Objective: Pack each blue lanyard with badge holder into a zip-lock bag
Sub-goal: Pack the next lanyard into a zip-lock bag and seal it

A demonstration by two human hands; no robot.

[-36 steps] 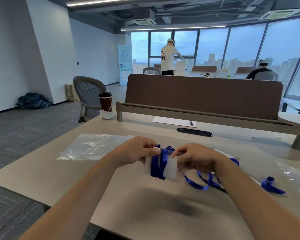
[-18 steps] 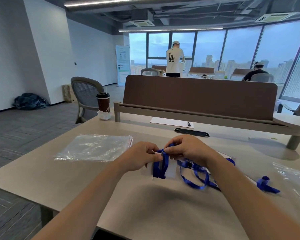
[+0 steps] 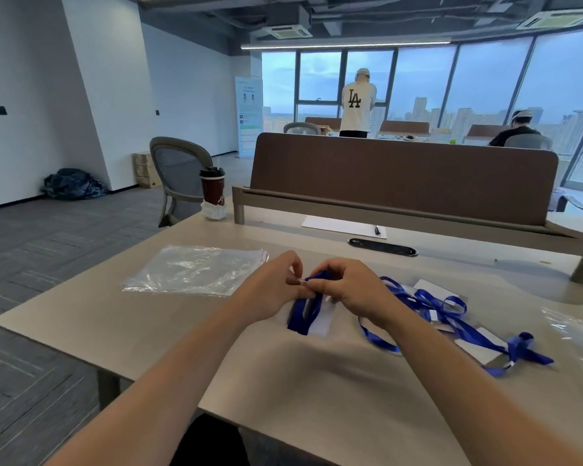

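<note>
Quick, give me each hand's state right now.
Left hand: closed, pinching the top of the badge holder.
Right hand: closed on the blue lanyard wrapped around that holder.

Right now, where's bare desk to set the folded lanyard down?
Free: the near strip of desk below the bags, left of the left hand. Crowded: right of the right hand, loose lanyards and plastic.

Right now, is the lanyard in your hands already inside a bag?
No, the lanyard is held over the bare table by both hands, and the bags lie apart to the left.
</note>
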